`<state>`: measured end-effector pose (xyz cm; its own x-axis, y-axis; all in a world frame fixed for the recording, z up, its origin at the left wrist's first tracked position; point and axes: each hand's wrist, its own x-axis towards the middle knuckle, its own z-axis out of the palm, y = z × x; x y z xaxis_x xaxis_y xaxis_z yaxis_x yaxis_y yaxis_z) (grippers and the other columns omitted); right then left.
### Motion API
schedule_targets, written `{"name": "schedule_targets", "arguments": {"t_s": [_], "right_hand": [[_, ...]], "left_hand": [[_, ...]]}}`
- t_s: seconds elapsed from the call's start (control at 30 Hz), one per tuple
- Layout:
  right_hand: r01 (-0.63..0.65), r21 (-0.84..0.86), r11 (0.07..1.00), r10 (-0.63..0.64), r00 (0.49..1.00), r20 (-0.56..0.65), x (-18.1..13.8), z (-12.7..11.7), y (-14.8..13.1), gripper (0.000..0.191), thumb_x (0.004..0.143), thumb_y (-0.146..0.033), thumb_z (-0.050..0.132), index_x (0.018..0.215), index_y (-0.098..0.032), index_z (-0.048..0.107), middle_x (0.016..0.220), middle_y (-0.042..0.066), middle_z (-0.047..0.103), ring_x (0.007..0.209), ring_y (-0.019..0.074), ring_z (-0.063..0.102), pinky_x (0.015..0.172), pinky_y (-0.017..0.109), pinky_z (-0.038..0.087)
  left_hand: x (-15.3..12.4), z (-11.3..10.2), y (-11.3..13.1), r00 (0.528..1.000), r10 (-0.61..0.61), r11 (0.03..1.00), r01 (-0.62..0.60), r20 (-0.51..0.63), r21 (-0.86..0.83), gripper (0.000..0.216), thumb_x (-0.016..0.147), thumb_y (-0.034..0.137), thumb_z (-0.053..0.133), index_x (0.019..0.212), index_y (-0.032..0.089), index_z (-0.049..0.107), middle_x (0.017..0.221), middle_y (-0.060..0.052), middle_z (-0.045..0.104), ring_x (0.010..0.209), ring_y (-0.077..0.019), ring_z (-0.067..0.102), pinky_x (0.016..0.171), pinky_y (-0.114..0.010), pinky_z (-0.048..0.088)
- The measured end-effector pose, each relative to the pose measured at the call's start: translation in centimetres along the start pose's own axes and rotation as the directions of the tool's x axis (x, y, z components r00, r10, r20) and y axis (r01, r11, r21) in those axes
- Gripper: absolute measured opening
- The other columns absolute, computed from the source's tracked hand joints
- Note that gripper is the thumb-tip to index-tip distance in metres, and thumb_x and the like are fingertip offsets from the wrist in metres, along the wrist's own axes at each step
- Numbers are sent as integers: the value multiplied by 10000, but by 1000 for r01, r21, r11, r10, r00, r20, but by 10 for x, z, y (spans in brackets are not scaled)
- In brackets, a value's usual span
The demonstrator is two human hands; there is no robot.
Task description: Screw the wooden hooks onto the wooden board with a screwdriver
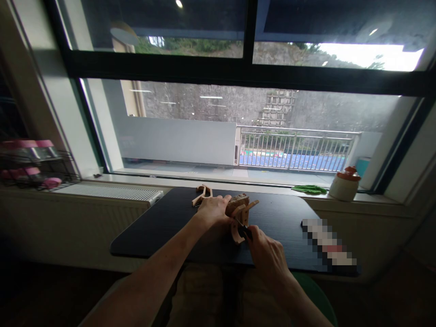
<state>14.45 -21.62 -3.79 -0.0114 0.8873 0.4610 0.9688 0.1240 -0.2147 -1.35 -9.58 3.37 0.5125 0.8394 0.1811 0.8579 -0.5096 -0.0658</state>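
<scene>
My left hand [214,210] is closed round a wooden model [240,210] made of flat cut-out pieces, holding it just above the black table [160,227]. My right hand [265,254] is closed on a small dark-handled tool [244,230] whose tip touches the lower part of the wooden model. A loose wooden piece [201,193] lies on the table behind my left hand.
A blurred flat object [329,247] lies at the table's right edge. On the windowsill stand a white jar with an orange lid [344,184] and a green cloth [309,189]. A wire rack with pink-lidded containers [30,165] is at the left. A radiator [112,193] runs below the window.
</scene>
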Motion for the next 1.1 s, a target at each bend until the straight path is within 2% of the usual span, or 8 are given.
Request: {"name": "schedule_targets", "arguments": {"t_s": [0.2,0.37,0.57,0.67,0.83,1.1], "right_hand": [[-65,28,997,65,998,-3,0,7,2,110,913,-313,387,922,-222,449,754,-15,658,651,157,641,510,263,206],[-98,10,995,98,995,19,4,6,-1,228,925,-374,331,823,-216,460,666,-8,652,607,173,630,510,271,187],[-54,3,999,54,999,7,6,-6,-9,146,883,-298,438,1011,-235,467,809,-11,656,692,161,638,523,255,224],[-47,-53,997,46,999,-18,6,-8,-9,100,899,-271,404,912,-217,487,813,-4,625,671,142,620,503,258,213],[24,-108,994,-35,994,-100,7,-6,-6,174,911,-315,391,822,-214,501,814,-2,577,666,118,579,507,257,207],[-16,-99,995,6,995,-100,10,6,1,306,921,-381,353,743,-210,533,741,-9,593,621,116,575,519,275,181]], "left_hand": [[-1,-2,2,1000,-16,1000,16,7,-8,706,613,642,568,1190,259,432,1071,-108,606,1018,-315,564,864,-419,413],[-1,-2,2,1000,-16,1000,16,8,-15,653,614,629,578,1136,255,465,1042,-100,616,1012,-305,569,878,-416,405],[-2,-2,2,1000,-8,1000,8,2,-18,670,624,646,553,1164,263,445,1053,-97,614,1017,-304,570,880,-414,403],[-3,-3,3,1000,-12,1000,12,8,-18,642,632,632,555,1146,260,456,1046,-97,617,1003,-300,578,857,-401,418],[-3,-4,3,1000,-15,1000,15,9,-14,661,618,636,566,1151,260,457,1043,-99,617,985,-304,584,821,-394,438],[-2,-1,1,1000,5,1000,-5,-13,-10,658,629,640,539,1160,262,452,1021,-96,620,958,-307,592,804,-396,444]]}}
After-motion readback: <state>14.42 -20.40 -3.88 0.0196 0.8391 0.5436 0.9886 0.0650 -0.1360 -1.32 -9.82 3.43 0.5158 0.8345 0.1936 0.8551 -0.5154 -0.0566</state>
